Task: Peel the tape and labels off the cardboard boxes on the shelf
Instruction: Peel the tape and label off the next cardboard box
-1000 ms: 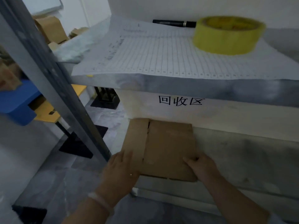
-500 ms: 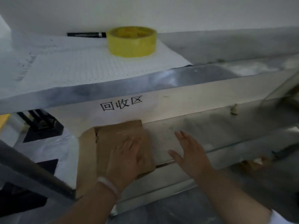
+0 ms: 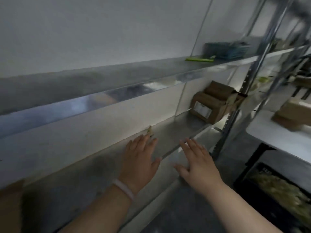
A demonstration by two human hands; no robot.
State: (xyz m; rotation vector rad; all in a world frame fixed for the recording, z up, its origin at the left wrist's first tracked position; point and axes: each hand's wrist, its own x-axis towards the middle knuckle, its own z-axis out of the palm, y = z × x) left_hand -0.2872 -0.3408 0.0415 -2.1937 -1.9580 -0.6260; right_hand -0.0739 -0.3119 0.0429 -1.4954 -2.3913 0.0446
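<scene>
Both hands hover over the metal shelf (image 3: 176, 130) with straight, spread fingers and hold nothing. My left hand (image 3: 139, 158), with a pale band on its wrist, is above the shelf's middle. My right hand (image 3: 196, 160) is beside it at the shelf's front edge. Cardboard boxes (image 3: 212, 103) stand stacked at the shelf's far right end; the lower one carries a white label (image 3: 201, 108). A small scrap (image 3: 149, 130) lies at the back of the shelf just beyond my left fingertips. The flattened cardboard (image 3: 10, 207) shows only as a brown corner at the bottom left.
An upper shelf (image 3: 151, 76) holds a green strip (image 3: 199, 59) and a blue crate (image 3: 225, 50). Upright metal posts (image 3: 235, 105) close the shelf on the right. Beyond them a white table (image 3: 277, 140) carries another box (image 3: 292, 115). A black bin (image 3: 277, 190) sits on the floor.
The view has swung right along the shelf. My left hand has come off the flattened cardboard, which now lies at the far left edge. Both hands have moved right, open.
</scene>
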